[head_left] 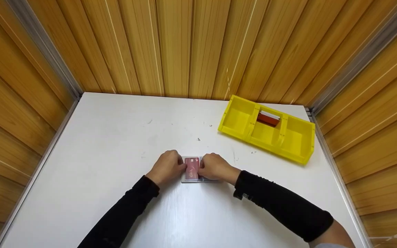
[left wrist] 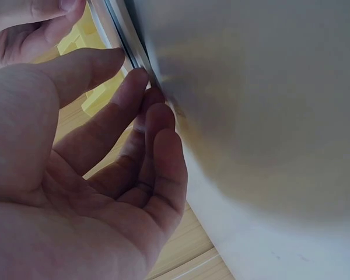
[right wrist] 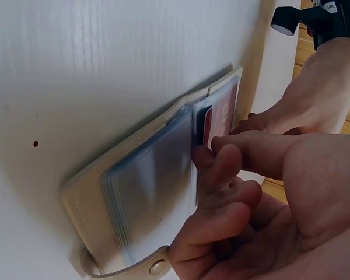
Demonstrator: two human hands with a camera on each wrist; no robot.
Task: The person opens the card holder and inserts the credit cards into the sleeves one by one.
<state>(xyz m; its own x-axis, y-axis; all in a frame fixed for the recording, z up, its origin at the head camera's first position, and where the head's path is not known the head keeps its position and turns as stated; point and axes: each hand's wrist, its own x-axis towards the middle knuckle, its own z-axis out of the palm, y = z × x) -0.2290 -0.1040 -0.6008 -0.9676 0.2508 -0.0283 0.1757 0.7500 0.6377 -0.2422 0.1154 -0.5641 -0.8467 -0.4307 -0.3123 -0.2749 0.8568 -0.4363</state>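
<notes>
A cream card wallet (head_left: pixel 191 179) lies open on the white table (head_left: pixel 115 137), its clear plastic sleeves (right wrist: pixel 146 181) fanned and a snap button (right wrist: pixel 158 268) at the near end. A red card (head_left: pixel 192 168) sits in one sleeve, and the right wrist view shows the red card (right wrist: pixel 219 116) edge-on. My right hand (head_left: pixel 215 167) pinches that card at the sleeve's opening, thumb and curled fingers (right wrist: pixel 221 153) meeting there. My left hand (head_left: pixel 166 168) is at the wallet's left side. Its nearly straight fingers (left wrist: pixel 134 87) touch the wallet's edge.
A yellow bin (head_left: pixel 298 156) with three compartments stands at the back right of the table, a second red card (head_left: pixel 268 119) upright in its middle compartment. Wooden panel walls close in the table on three sides. Both forearms wear black sleeves.
</notes>
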